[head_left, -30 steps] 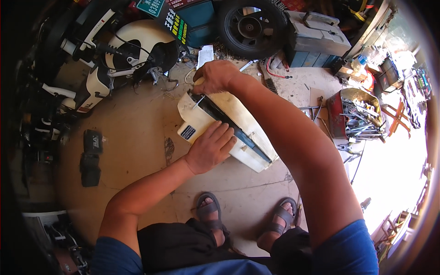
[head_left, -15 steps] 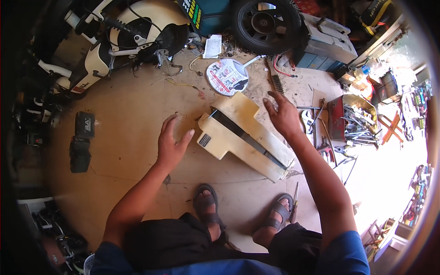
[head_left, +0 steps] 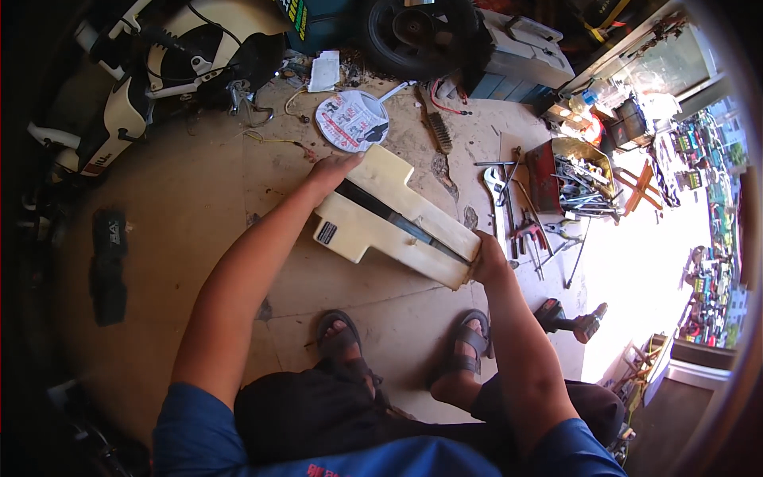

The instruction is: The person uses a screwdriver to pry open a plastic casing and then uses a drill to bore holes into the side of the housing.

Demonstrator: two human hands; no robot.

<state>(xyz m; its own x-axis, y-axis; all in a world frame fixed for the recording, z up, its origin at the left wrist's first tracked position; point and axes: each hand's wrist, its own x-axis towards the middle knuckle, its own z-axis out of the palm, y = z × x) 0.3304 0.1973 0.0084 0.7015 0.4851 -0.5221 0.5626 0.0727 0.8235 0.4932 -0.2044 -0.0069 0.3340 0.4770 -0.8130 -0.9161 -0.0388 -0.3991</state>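
Cream body panel: your left hand gripped its far end, your right hand clasped its near corner.

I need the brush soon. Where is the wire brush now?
In the head view, the wire brush lies on the floor at upper centre, right of the round hand fan and beyond the cream panel.

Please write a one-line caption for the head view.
Left hand and right hand grip opposite ends of a cream plastic body panel above the workshop floor.
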